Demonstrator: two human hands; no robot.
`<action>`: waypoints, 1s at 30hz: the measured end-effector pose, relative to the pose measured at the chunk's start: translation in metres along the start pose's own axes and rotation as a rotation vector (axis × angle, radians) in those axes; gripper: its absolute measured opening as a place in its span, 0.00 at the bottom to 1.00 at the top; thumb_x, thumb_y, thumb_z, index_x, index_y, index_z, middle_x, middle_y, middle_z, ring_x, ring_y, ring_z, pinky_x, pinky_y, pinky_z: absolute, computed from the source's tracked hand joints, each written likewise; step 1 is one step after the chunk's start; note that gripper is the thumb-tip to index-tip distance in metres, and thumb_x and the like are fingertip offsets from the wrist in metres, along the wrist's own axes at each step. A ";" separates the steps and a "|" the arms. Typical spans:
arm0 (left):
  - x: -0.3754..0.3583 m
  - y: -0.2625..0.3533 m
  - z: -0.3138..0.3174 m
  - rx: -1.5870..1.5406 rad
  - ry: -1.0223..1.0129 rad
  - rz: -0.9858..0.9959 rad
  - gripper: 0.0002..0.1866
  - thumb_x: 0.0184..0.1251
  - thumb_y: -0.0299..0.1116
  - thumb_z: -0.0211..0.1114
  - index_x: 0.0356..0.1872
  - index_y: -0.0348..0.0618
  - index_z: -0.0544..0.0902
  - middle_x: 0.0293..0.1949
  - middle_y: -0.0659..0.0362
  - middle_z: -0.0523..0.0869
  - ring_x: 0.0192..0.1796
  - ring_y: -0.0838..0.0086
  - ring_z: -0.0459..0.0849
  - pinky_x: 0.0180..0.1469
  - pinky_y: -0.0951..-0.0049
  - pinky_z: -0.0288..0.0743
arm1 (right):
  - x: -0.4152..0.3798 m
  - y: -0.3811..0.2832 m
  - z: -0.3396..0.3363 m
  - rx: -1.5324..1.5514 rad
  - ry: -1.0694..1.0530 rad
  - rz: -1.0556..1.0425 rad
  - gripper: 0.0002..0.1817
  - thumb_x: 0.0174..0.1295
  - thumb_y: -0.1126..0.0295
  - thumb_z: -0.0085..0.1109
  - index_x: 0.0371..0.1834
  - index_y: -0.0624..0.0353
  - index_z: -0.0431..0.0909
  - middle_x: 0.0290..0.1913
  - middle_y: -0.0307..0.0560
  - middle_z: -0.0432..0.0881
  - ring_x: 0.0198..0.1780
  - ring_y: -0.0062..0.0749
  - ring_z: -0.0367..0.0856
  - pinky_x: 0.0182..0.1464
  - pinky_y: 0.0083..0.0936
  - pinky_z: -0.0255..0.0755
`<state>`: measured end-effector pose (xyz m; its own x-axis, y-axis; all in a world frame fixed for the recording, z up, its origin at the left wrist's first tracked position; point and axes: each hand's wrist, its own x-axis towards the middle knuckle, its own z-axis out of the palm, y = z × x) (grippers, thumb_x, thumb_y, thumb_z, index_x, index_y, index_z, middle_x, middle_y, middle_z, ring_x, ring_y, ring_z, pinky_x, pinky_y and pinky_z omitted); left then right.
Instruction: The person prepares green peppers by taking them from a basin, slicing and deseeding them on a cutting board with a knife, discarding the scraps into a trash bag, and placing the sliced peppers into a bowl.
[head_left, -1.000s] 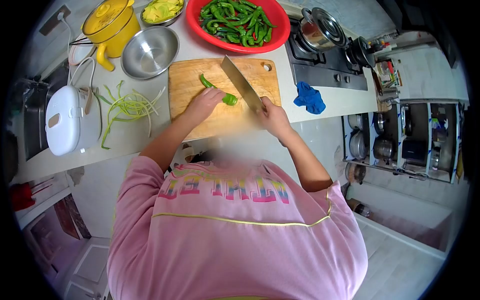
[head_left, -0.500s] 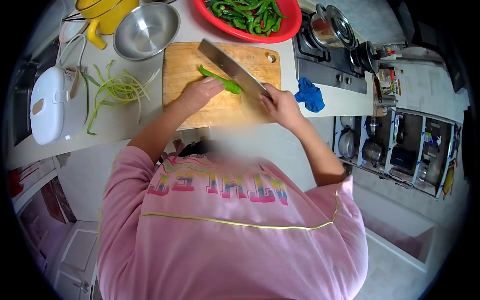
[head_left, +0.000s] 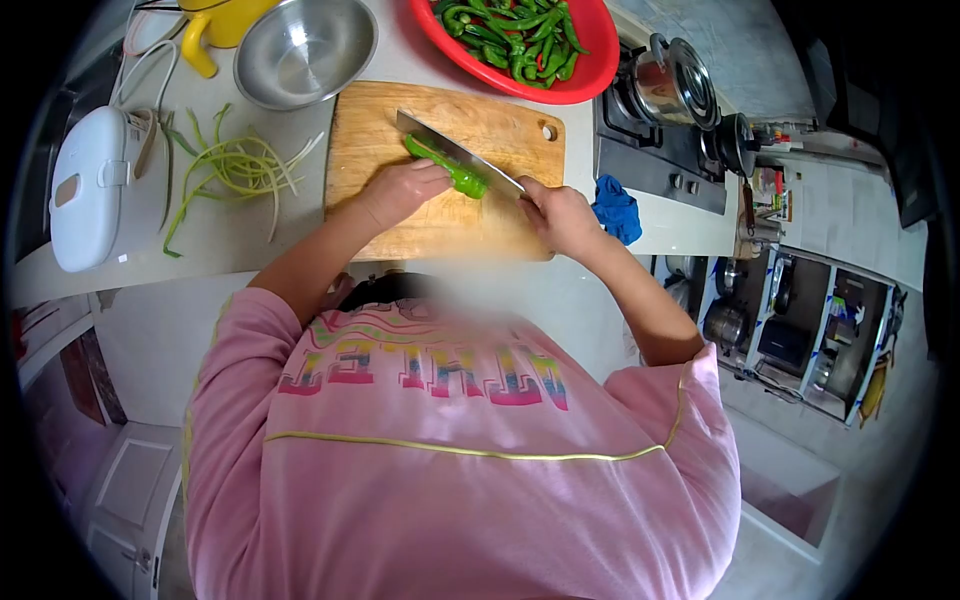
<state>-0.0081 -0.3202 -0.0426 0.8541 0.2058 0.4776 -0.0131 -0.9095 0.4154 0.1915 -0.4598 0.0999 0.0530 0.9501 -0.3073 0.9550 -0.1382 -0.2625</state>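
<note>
A long green pepper (head_left: 466, 182) lies slantwise on the wooden cutting board (head_left: 370, 115). The fingers of my left hand (head_left: 408, 188) are closed on it, pressing from its near-left side. My right hand (head_left: 565, 218) grips the handle of a cleaver (head_left: 458, 146). Its wide metal blade lies along the far-right side of the pepper, roughly parallel to its length, and overlaps part of it in this view. The underside of the pepper is hidden.
A steel bowl (head_left: 305, 52) stands behind the board's left end, a red basin (head_left: 600, 62) of green peppers behind its right. Stringy green stalks (head_left: 235, 165) and a white box (head_left: 88, 190) lie left. A blue cloth (head_left: 617, 208) and gas stove (head_left: 655, 160) are right.
The cleaver has come down from above and right of the pepper to lie along it, its blade now flatter in view. My left hand stays on the pepper. The whole view has shifted slightly.
</note>
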 end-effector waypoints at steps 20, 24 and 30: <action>0.003 0.000 0.000 -0.064 0.060 0.036 0.11 0.49 0.23 0.57 0.37 0.41 0.80 0.34 0.61 0.78 0.41 0.71 0.79 0.40 0.75 0.77 | 0.016 0.003 -0.015 0.022 -0.139 -0.084 0.12 0.59 0.71 0.53 0.45 0.61 0.71 0.24 0.60 0.78 0.29 0.57 0.78 0.33 0.48 0.72; 0.003 0.000 -0.001 -0.014 -0.005 0.007 0.13 0.51 0.24 0.57 0.39 0.44 0.82 0.40 0.62 0.82 0.44 0.72 0.81 0.43 0.75 0.79 | 0.035 0.005 0.002 0.007 -0.147 -0.077 0.13 0.59 0.71 0.52 0.46 0.61 0.70 0.25 0.59 0.78 0.30 0.55 0.79 0.33 0.48 0.72; -0.002 0.001 0.004 -0.037 -0.045 0.001 0.13 0.51 0.24 0.57 0.40 0.43 0.82 0.41 0.61 0.82 0.46 0.70 0.80 0.43 0.75 0.78 | 0.038 -0.010 0.041 0.005 -0.024 -0.044 0.15 0.61 0.66 0.53 0.50 0.56 0.71 0.23 0.57 0.79 0.27 0.53 0.79 0.31 0.45 0.73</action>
<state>-0.0077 -0.3227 -0.0465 0.8768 0.1872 0.4429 -0.0328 -0.8957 0.4434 0.1718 -0.4335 0.0533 0.0041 0.9482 -0.3175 0.9549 -0.0980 -0.2803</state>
